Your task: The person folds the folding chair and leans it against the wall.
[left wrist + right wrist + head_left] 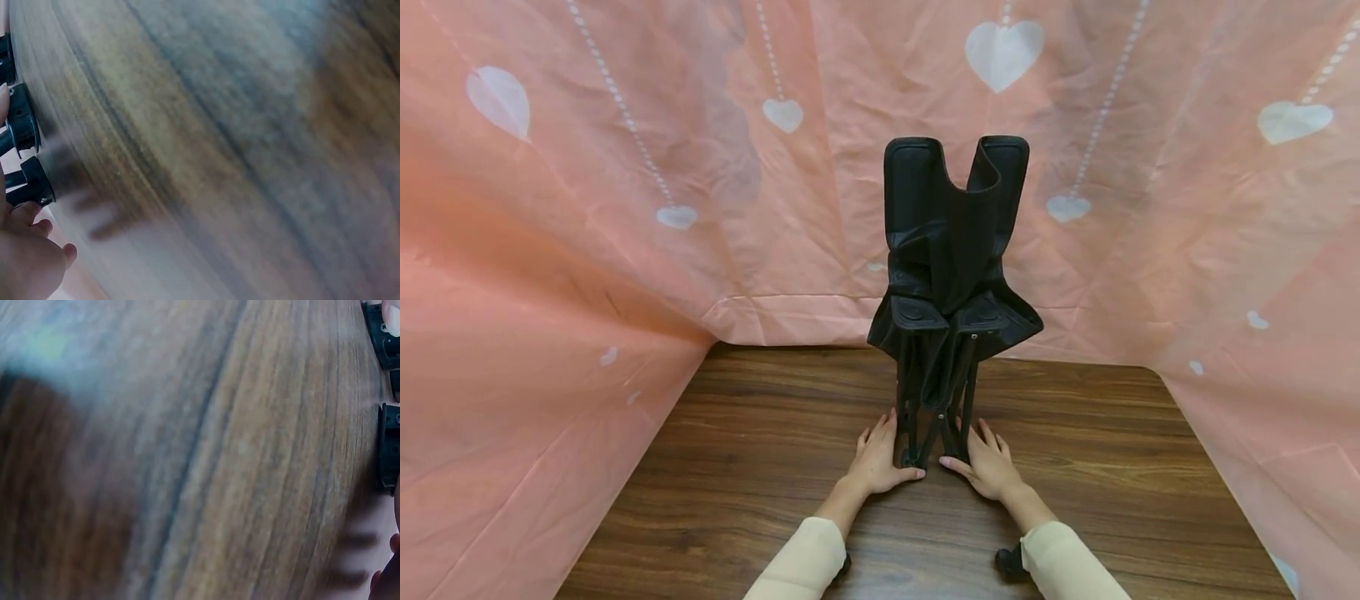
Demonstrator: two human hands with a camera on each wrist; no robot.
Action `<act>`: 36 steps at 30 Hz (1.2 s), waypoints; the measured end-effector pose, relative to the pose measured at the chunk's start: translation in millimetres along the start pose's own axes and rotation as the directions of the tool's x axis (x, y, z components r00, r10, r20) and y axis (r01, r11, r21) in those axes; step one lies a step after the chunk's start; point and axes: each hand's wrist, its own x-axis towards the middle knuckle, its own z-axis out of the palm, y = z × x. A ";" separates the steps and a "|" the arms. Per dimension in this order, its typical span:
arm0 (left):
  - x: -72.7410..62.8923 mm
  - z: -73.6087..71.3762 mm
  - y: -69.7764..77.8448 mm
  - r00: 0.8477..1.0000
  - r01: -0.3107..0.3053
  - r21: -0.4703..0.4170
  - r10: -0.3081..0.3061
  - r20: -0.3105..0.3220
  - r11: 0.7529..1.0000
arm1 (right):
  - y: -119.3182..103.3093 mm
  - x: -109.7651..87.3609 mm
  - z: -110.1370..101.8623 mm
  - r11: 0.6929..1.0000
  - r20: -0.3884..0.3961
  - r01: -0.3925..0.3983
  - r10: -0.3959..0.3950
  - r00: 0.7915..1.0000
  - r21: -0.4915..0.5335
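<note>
A folded black camping chair [940,250] stands upright on the wooden table, its fabric seat bunched and its thin legs drawn close together. At the base, my left hand [874,461] grips the left legs, with the thumb across the front and the fingers along the outer side. My right hand [992,469] holds the right legs in mirrored fashion, some fingers spread outward. In the left wrist view, the thumb and fingers are at the black plastic feet [24,119]. The right wrist view shows a thumb on one foot [382,337] and fingers low by another.
The brown wood-grain table [760,425] extends to both sides of the chair. A pink curtain [820,208] with white hearts hangs behind the table and along its sides. Black wrist-worn devices [1011,562] show beneath the cream sleeves [805,558].
</note>
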 end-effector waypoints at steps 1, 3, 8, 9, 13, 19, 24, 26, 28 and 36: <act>0.5 0.0 0.0 1.000 -0.003 -0.006 0.003 0.000 1.000 | -0.1 0.0 0.4 1.000 -0.001 -0.002 0.002 1.000 -0.001; 1.4 -0.5 -0.1 1.000 -0.011 -0.007 0.011 -0.002 1.000 | -0.2 0.3 1.1 1.000 -0.001 -0.008 0.008 1.000 -0.004; 4.0 -3.4 -1.5 1.000 -0.017 0.006 0.017 0.021 1.000 | -0.1 2.3 3.9 1.000 -0.009 -0.023 0.023 1.000 -0.012; 4.5 -4.2 -2.0 0.999 -0.017 0.009 0.017 0.028 1.000 | -0.2 2.8 4.7 0.999 -0.009 -0.028 0.028 1.000 -0.017; 7.0 -7.5 -3.8 0.999 -0.022 0.018 0.021 0.050 1.000 | -2.2 4.2 7.7 0.998 -0.012 -0.056 0.055 0.998 -0.031; 9.6 -11.0 -6.3 0.997 -0.016 0.003 0.016 0.078 1.000 | -8.0 3.1 10.0 0.997 -0.055 -0.068 0.067 0.996 -0.030; 9.1 -13.6 -6.4 0.996 -0.021 -0.014 0.023 0.088 1.000 | -11.0 2.3 9.1 0.996 -0.058 -0.076 0.073 0.996 -0.040; 8.9 -13.9 -6.0 0.996 -0.026 -0.012 0.027 0.087 1.000 | -10.9 2.2 8.6 0.996 -0.053 -0.077 0.074 0.996 -0.042; 8.5 -13.8 -5.8 0.996 -0.026 -0.007 0.027 0.089 1.000 | -10.3 1.6 7.8 0.996 -0.045 -0.071 0.069 0.997 -0.047; 7.2 -10.0 -5.6 0.997 -0.028 -0.010 0.028 0.070 1.000 | -5.8 -3.5 4.4 0.996 0.010 -0.044 0.045 0.999 -0.072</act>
